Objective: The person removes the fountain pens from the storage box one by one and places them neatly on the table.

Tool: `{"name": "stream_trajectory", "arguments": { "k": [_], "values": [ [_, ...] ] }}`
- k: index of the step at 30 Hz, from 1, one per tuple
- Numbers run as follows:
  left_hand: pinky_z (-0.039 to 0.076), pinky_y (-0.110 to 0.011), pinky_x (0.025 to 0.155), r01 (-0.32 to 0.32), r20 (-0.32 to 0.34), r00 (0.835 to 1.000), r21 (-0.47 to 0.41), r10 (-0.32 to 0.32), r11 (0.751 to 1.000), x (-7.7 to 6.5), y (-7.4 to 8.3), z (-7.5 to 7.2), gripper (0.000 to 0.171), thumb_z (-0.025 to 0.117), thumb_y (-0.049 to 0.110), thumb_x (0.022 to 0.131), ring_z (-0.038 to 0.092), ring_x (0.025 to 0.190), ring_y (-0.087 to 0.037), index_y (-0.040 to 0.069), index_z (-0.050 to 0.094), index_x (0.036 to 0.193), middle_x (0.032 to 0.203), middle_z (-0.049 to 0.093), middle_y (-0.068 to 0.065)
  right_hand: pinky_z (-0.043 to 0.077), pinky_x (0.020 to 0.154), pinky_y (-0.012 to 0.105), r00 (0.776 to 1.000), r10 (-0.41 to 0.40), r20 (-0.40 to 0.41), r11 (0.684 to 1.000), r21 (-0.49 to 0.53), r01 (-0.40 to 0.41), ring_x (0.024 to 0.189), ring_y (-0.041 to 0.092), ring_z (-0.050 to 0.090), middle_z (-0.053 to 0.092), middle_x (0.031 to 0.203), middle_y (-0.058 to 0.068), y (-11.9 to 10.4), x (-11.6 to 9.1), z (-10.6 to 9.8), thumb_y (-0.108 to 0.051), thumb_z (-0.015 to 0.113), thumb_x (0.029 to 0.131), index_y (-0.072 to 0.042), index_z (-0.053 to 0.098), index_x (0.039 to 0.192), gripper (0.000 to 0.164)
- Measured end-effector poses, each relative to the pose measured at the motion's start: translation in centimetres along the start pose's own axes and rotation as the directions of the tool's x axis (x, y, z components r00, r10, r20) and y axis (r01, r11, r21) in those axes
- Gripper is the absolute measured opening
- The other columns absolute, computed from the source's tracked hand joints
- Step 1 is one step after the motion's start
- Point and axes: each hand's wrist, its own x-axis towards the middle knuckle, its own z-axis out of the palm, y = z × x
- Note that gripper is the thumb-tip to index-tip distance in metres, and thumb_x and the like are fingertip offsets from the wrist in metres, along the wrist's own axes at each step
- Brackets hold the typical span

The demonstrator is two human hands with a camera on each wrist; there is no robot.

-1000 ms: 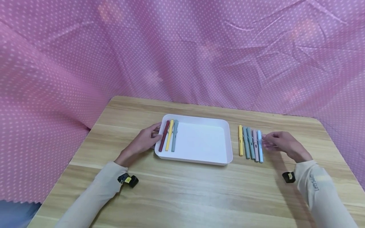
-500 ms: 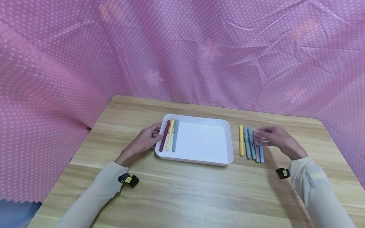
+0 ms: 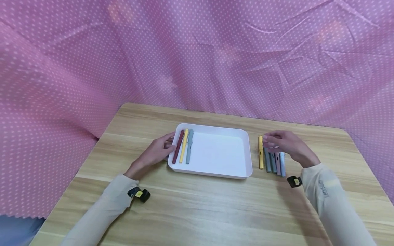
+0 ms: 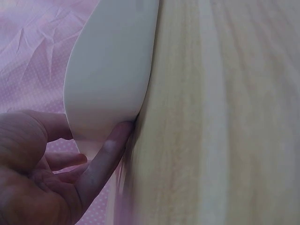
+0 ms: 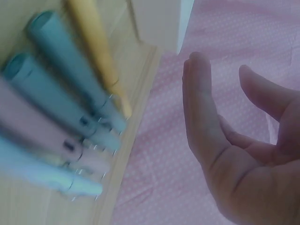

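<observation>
My left hand point(image 3: 155, 150) grips the left side of the white tray point(image 3: 220, 152). In the left wrist view its thumb lies over the rim and a finger point(image 4: 105, 154) presses low on the outer wall. Inside the tray a dark red pen point(image 3: 178, 147), a yellow pen point(image 3: 183, 147) and a grey-green pen point(image 3: 189, 147) lie side by side. My right hand point(image 3: 287, 145) hovers over the row of pens to the right, fingertips close by a yellow pen point(image 3: 261, 157). Thumb and fingers are apart, with nothing between them.
Beside that yellow pen lie two teal pens point(image 5: 70, 61), a mauve pen point(image 5: 47, 124) and a light blue pen point(image 5: 42, 166), their upper parts hidden by my hand in the head view. Pink dotted cloth point(image 3: 197, 61) hangs behind the wooden table point(image 3: 197, 212).
My right hand has moved left over the pens, from beside the light blue one to near the yellow one. My left hand and the tray look the same.
</observation>
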Motion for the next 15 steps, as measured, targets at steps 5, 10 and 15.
{"name": "stream_trajectory", "arguments": {
  "k": [5, 10, 15],
  "values": [
    [0.064, -0.037, 0.085, -0.007, 0.005, 1.0, 0.012, 0.007, 1.0, 0.0, 0.0, 0.0, 0.065, 0.055, 0.012, 0.108, 0.059, 0.13, -0.039, 0.007, 0.025, 0.165, 0.152, 0.048, -0.025, 0.059, 0.099, 0.042, 1.0, -0.022, 0.021, 0.999, 0.043, 0.021, 0.121, 0.038, 0.064, 0.054, 0.138, 0.037, -1.1, 0.8, 1.1, -0.015, 0.052, 0.11, 0.021, 0.037, 0.146, 0.053],
    [0.065, -0.036, 0.083, 0.004, 0.001, 1.0, 0.0, -0.004, 1.0, 0.0, 0.0, 0.0, 0.065, 0.055, 0.013, 0.108, 0.059, 0.129, -0.039, 0.008, 0.025, 0.165, 0.152, 0.048, -0.025, 0.057, 0.101, 0.046, 0.998, -0.04, 0.044, 0.998, 0.046, 0.037, 0.124, 0.043, 0.061, 0.056, 0.137, 0.037, -2.6, 1.6, 2.3, -0.016, 0.054, 0.109, 0.02, 0.04, 0.145, 0.053],
    [0.065, -0.036, 0.083, 0.015, 0.0, 1.0, -0.004, -0.015, 1.0, 0.0, 0.0, 0.0, 0.065, 0.055, 0.013, 0.108, 0.059, 0.129, -0.039, 0.009, 0.026, 0.165, 0.153, 0.047, -0.024, 0.058, 0.101, 0.044, 0.996, -0.029, 0.079, 0.999, 0.047, 0.025, 0.126, 0.045, 0.059, 0.056, 0.137, 0.035, -4.0, 2.6, 3.5, -0.018, 0.055, 0.109, 0.017, 0.042, 0.145, 0.052]
  ]
}}
